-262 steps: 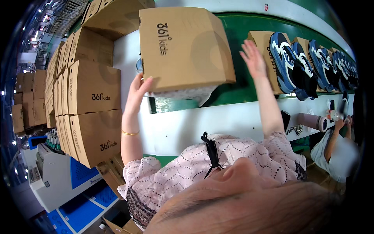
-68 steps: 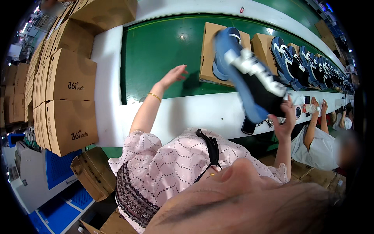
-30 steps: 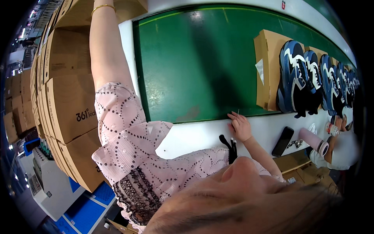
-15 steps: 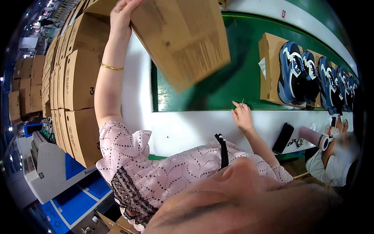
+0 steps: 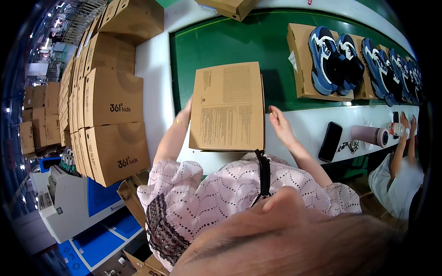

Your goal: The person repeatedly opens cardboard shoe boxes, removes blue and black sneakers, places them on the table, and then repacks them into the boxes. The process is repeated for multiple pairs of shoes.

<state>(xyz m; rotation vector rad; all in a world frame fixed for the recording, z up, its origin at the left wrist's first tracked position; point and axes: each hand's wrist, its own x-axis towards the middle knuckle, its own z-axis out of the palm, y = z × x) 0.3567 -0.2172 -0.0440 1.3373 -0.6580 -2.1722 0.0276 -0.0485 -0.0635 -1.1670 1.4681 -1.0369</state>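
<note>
While stacked cartons (image 5: 110, 119) flank it, the green conveyor belt (image 5: 216, 43) carries shoes (image 5: 334, 60)

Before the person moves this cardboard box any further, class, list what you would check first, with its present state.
1. Left hand on the cardboard box: ok, at its left edge.
2. Right hand on the box: cannot tell, beside its right edge.
3. Green belt bare behind the box: ok.
4. Box apart from the blue shoes: ok.
5. Phone apart from the right hand: ok.
</note>
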